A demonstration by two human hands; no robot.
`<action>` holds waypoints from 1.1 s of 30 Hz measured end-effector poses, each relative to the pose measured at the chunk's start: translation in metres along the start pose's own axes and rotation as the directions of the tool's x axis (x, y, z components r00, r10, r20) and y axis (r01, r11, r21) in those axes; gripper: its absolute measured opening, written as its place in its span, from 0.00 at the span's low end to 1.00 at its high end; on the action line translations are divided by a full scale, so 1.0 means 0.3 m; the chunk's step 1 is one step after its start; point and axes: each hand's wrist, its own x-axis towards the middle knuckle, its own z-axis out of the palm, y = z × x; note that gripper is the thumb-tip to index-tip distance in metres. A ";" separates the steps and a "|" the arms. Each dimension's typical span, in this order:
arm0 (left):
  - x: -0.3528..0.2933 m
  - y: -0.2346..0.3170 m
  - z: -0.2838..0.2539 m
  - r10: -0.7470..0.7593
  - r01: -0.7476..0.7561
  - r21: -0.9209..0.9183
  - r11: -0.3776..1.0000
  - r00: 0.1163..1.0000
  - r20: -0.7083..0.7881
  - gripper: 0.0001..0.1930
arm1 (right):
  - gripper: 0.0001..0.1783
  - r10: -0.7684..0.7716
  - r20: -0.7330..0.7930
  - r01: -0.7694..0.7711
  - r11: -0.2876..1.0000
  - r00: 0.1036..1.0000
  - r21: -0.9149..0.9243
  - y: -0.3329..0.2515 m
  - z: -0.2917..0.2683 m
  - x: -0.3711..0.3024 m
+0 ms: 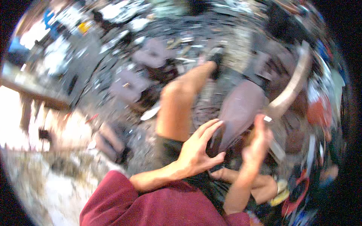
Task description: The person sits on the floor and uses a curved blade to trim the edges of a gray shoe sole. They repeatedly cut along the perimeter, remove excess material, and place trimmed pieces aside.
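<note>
My left hand (pixel 198 148) is spread, thumb apart from fingers, beside the lower end of the brown rounded panel (pixel 243 103). My right hand (pixel 258 143) is blurred near its other edge; its grip I cannot tell. The panel looks already shaped, but whether finished I cannot judge. The bent knee (pixel 173 96) limits the left, the pale curved bar (pixel 292 88) the right; beyond the far tip seems roomier.

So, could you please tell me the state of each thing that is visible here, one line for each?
Left hand: open, fingers and thumb spread.
Right hand: blurred; grip unclear.
Purplish panel: between both hands, contact unclear.
Left knee: bare, bent.
Pale long piece: slanting, right of the panel.
Maroon left sleeve: short.
</note>
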 end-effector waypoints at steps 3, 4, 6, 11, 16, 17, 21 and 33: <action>-0.073 -0.139 -0.176 0.088 -0.070 0.062 0.996 0.918 -0.387 0.36 | 0.23 -0.048 0.054 0.065 0.922 0.997 -0.381 -0.011 -0.105 0.137; -0.079 -0.196 -0.231 0.048 0.055 0.179 0.982 0.851 -0.523 0.34 | 0.24 0.026 0.121 0.048 0.820 0.992 -0.571 -0.006 -0.230 0.239; -0.173 -0.433 -0.359 -0.147 0.269 0.016 0.963 0.577 -0.803 0.30 | 0.25 -0.082 0.402 0.397 0.420 0.912 -0.816 0.067 -0.541 0.367; -0.727 -1.064 -0.558 -0.075 0.853 0.161 0.496 0.227 -0.971 0.32 | 0.26 0.218 0.275 0.287 -0.025 0.936 -0.958 -0.017 -0.759 0.265; -0.798 -1.211 -0.524 -0.224 0.909 0.263 0.324 0.344 -0.912 0.34 | 0.24 0.137 0.385 0.374 0.100 0.913 -0.922 -0.376 -0.779 0.057; -0.846 -1.239 -0.545 -0.171 0.905 0.311 0.288 0.369 -0.914 0.35 | 0.25 0.067 0.400 0.384 0.169 0.914 -0.908 -0.426 -0.787 0.046; -0.830 -1.291 -0.557 0.137 0.927 0.371 0.061 0.361 -0.923 0.37 | 0.25 -0.391 0.043 0.253 0.504 0.919 -0.826 -0.466 -0.916 0.045; 0.939 -0.433 -0.436 0.229 -0.189 0.174 0.966 0.942 -0.246 0.18 | 0.16 0.131 -0.578 -0.246 0.961 0.805 -0.125 0.434 -1.066 0.271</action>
